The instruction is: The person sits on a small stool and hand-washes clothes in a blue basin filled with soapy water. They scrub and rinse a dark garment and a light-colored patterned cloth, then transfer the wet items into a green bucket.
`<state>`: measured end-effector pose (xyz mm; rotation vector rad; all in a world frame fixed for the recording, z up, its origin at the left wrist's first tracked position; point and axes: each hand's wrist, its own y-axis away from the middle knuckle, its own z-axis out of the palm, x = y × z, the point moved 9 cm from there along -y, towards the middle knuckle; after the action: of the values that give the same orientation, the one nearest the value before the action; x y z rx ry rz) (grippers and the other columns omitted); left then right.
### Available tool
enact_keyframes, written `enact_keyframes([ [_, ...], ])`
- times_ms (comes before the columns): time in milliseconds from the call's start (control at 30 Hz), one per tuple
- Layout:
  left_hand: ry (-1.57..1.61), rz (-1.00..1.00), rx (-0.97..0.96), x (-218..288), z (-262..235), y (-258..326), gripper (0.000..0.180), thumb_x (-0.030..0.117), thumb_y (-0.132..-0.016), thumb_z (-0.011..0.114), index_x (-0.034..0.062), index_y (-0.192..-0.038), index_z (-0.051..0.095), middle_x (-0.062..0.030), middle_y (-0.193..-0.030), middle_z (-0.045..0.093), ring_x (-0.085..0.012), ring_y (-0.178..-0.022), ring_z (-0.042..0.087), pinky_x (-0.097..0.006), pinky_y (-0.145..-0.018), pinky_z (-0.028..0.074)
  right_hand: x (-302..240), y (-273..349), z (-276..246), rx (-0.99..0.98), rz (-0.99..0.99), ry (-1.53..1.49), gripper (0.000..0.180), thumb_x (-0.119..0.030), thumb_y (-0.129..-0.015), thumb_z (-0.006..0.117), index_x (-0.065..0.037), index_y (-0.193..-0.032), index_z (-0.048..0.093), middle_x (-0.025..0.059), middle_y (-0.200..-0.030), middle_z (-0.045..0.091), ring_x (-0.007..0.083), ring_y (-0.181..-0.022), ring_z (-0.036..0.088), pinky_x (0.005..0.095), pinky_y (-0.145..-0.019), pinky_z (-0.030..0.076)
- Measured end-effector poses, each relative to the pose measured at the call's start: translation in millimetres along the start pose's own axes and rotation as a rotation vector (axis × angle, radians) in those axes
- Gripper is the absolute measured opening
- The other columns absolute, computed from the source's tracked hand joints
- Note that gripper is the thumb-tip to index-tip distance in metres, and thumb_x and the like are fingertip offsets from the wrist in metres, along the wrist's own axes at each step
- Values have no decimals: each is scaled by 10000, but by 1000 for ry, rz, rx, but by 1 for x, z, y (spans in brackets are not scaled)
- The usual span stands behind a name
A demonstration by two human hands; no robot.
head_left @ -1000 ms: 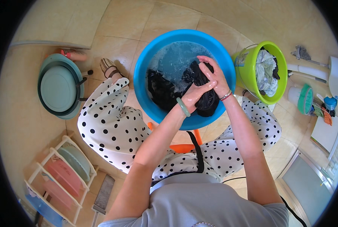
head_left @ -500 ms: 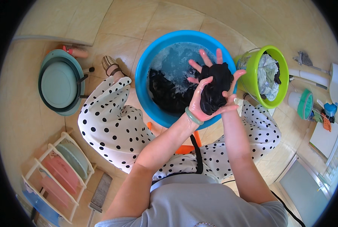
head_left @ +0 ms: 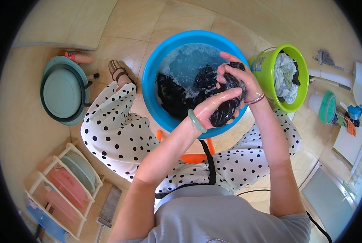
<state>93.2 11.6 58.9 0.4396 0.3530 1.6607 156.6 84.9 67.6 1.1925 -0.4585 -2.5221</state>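
A wad of wet black cloth (head_left: 224, 112) is squeezed between my two hands above the right side of a blue basin (head_left: 151, 103). My left hand (head_left: 211, 106), below a green bangle, grips it from the near left side. Curled over its far right side is my right hand (head_left: 245, 81), with a thin reddish band at the wrist. Suds and bluish water (head_left: 185, 58) fill the basin. More black fabric (head_left: 170, 95) lies soaking at its left, and some of it bulges up in the middle near my fingers.
To the right stands a lime green bucket (head_left: 304, 83) holding pale and dark clothes (head_left: 285, 75). Stacked grey-green basins (head_left: 63, 95) are at the left. A white rack (head_left: 94, 198) with pink and green basins sits lower left. An orange stool (head_left: 193, 158) shows beneath me.
My hands, earlier with fingers spread around the black cloth, now close over it. The right hand has moved to its far side, and fabric in the basin's middle now stands higher.
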Motion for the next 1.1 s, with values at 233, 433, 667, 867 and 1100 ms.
enact_keyframes([
  [233,-391,45,262,6,-13,0,266,225,-803,718,68,-992,617,-6,-863,618,-89,-736,584,-247,-667,476,7,1,-1,47,47,187,241,-206,-927,577,17,-1016,604,4,-725,510,101,-652,511,249,-600,443],
  [433,-749,199,374,19,-21,1,302,181,-785,709,32,-1026,605,4,-908,623,-79,-798,582,-251,-689,471,9,5,1,116,-22,261,268,-256,-924,595,-9,-828,631,-8,-662,535,58,-579,498,209,-546,422],
  [667,-873,305,385,17,-48,-9,308,132,-749,715,-15,-985,581,-29,-880,632,-102,-806,581,-270,-715,475,15,2,-5,259,-126,417,393,-322,-949,554,-33,-688,507,7,-550,460,92,-470,452,244,-472,392],
  [867,-1108,329,504,21,-62,-12,385,219,-731,734,-22,-989,580,-88,-882,659,-182,-818,624,-316,-735,490,31,-2,-20,350,-152,392,455,-340,-962,503,-29,-630,511,32,-513,490,114,-437,461,272,-440,384],
  [1100,-1220,499,728,34,-93,-14,510,244,-707,755,-26,-1074,525,-117,-939,647,-205,-817,640,-323,-715,506,65,-26,-47,294,-24,57,393,-356,-954,516,-56,-700,501,51,-587,514,144,-502,501,277,-501,422],
])
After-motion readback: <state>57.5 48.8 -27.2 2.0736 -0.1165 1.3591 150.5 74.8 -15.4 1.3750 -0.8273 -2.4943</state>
